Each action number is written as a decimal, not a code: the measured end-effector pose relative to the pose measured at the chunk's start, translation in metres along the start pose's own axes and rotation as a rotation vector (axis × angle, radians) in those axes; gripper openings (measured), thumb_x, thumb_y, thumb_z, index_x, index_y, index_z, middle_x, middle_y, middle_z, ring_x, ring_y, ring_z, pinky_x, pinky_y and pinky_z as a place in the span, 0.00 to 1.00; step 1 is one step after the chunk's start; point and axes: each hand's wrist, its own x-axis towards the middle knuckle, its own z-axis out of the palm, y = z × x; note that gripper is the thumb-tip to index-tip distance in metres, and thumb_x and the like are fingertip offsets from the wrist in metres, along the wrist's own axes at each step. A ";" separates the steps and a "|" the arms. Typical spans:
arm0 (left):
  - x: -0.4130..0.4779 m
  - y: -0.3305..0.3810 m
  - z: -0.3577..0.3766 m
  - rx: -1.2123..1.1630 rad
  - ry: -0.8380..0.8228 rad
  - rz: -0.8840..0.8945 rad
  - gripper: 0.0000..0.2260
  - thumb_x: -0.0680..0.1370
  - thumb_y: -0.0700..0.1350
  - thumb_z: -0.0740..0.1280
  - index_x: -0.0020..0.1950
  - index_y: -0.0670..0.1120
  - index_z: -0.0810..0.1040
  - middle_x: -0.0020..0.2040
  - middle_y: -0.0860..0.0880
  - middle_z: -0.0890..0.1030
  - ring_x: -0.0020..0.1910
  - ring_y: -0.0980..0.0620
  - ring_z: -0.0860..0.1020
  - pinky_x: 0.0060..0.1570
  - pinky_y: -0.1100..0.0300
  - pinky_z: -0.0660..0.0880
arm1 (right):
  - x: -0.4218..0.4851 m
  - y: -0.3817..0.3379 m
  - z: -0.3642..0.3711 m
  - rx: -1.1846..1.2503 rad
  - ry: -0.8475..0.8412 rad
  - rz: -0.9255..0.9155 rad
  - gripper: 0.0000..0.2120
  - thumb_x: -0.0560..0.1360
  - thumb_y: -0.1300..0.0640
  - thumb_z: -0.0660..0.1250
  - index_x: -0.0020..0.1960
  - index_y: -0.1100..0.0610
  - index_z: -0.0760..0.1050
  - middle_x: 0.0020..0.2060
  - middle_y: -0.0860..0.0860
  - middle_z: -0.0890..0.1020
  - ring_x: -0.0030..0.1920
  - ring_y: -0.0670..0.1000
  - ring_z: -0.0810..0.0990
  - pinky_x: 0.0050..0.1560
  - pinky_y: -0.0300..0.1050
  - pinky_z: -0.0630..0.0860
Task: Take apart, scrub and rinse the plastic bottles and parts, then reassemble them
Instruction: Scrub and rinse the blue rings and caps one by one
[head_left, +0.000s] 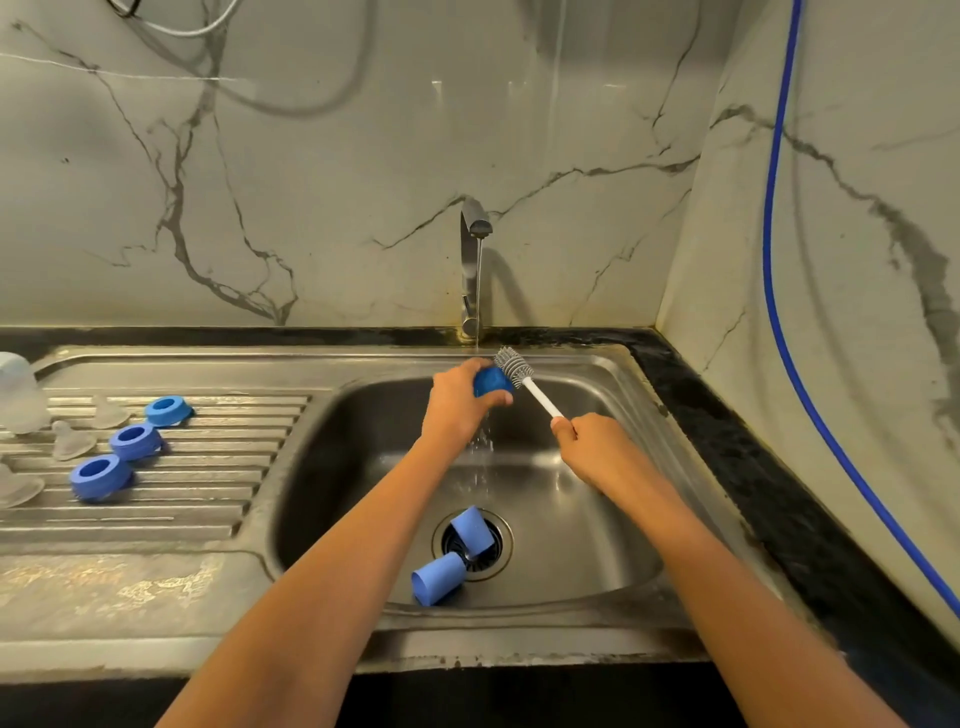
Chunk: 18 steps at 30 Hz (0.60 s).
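Note:
My left hand (457, 402) grips a blue plastic cap (491, 383) under the running tap (474, 260). My right hand (592, 447) holds the white handle of a bottle brush (522, 375), whose grey bristle head touches the cap's right side. Two more blue caps lie in the sink basin (582, 535): one (471, 530) on the drain strainer, one (437, 578) beside it. On the draining board (208, 499) sit three blue screw rings (167, 410) (134, 440) (100, 477) and several clear teats (70, 441).
A clear bottle (18, 395) stands at the far left edge of the draining board. A blue hose (779, 260) runs down the right marble wall. A black counter strip (753, 457) borders the sink on the right.

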 end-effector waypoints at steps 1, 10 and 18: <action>-0.004 0.001 -0.001 0.072 -0.025 0.021 0.27 0.72 0.49 0.75 0.69 0.46 0.72 0.61 0.44 0.78 0.59 0.46 0.76 0.60 0.54 0.73 | 0.000 0.000 -0.001 -0.008 0.004 -0.006 0.21 0.83 0.48 0.51 0.38 0.58 0.70 0.35 0.54 0.75 0.35 0.55 0.72 0.31 0.45 0.64; -0.011 0.019 -0.019 0.216 0.047 0.075 0.25 0.74 0.49 0.72 0.69 0.45 0.72 0.59 0.43 0.80 0.57 0.45 0.77 0.58 0.55 0.72 | -0.007 -0.004 -0.014 -0.028 -0.008 -0.019 0.22 0.83 0.47 0.51 0.32 0.54 0.65 0.31 0.52 0.72 0.29 0.51 0.70 0.27 0.42 0.62; -0.019 0.019 -0.027 0.003 0.161 -0.091 0.22 0.76 0.48 0.71 0.68 0.43 0.73 0.61 0.42 0.78 0.58 0.47 0.77 0.57 0.58 0.72 | -0.016 -0.011 -0.017 -0.011 -0.073 -0.048 0.22 0.83 0.46 0.51 0.33 0.55 0.66 0.30 0.51 0.71 0.28 0.49 0.68 0.27 0.42 0.62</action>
